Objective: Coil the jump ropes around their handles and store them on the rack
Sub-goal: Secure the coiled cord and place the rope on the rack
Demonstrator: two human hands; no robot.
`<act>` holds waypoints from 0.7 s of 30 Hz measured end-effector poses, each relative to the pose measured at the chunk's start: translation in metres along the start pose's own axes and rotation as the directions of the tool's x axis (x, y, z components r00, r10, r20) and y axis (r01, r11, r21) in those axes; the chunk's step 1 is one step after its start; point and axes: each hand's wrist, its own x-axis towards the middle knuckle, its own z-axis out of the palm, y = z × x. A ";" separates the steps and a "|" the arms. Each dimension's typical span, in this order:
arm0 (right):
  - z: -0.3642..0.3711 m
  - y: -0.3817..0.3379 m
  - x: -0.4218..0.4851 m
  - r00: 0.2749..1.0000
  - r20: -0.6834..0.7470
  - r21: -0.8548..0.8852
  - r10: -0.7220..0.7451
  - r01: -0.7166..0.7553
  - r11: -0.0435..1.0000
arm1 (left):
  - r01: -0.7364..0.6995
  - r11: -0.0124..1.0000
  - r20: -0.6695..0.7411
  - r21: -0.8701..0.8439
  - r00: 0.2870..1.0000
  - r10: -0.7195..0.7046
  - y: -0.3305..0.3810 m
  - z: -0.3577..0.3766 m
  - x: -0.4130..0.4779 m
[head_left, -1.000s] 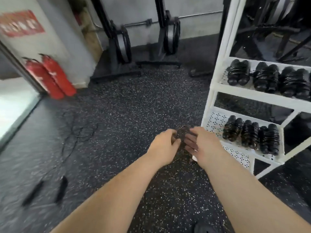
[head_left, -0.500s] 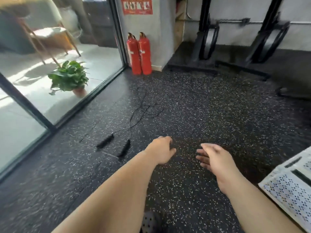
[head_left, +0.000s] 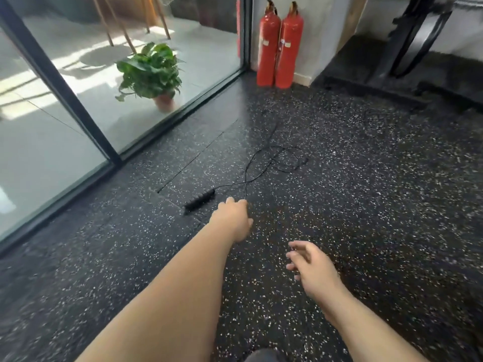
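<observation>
Two red fire extinguishers [head_left: 279,45] are standing at twelve o'clock against the wall. A potted plant [head_left: 150,71] is sitting at ten o'clock behind glass [head_left: 47,142]. Black equipment [head_left: 415,37] is standing at two o'clock.

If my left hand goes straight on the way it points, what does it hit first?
Probably the jump rope's cord, which runs right up to the fingertips of the left hand; the black handle lies just left. Depth is unclear.

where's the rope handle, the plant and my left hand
handle [head_left: 200,201]: head view, middle of the ribbed grip lying on the floor
plant [head_left: 150,71]: head view, leaves at its centre, behind the glass
left hand [head_left: 232,218]: head view, back of the hand
</observation>
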 end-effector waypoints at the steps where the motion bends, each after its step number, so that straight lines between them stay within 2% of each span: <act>1: 0.011 -0.002 0.013 1.000 0.020 -0.040 -0.010 0.011 0.999 | 0.011 1.000 -0.013 -0.012 1.000 -0.011 -0.010 0.004 0.011; 5: 0.051 -0.010 0.068 0.993 0.099 -0.148 -0.060 0.074 0.986 | 0.037 0.999 -0.043 -0.036 0.998 -0.038 -0.038 0.033 0.051; 10: 0.080 -0.016 0.129 0.988 0.138 -0.267 -0.067 0.103 0.958 | 0.070 0.995 -0.008 -0.067 0.997 -0.071 -0.052 0.083 0.093; 14: 0.093 -0.013 0.167 0.986 0.153 -0.294 -0.065 0.108 0.950 | 0.101 0.995 0.001 -0.018 0.995 -0.101 -0.058 0.114 0.122; 21: 0.121 -0.003 0.221 0.978 0.194 -0.315 -0.073 0.133 0.940 | 0.209 0.976 -0.113 0.057 0.973 -0.202 -0.070 0.162 0.168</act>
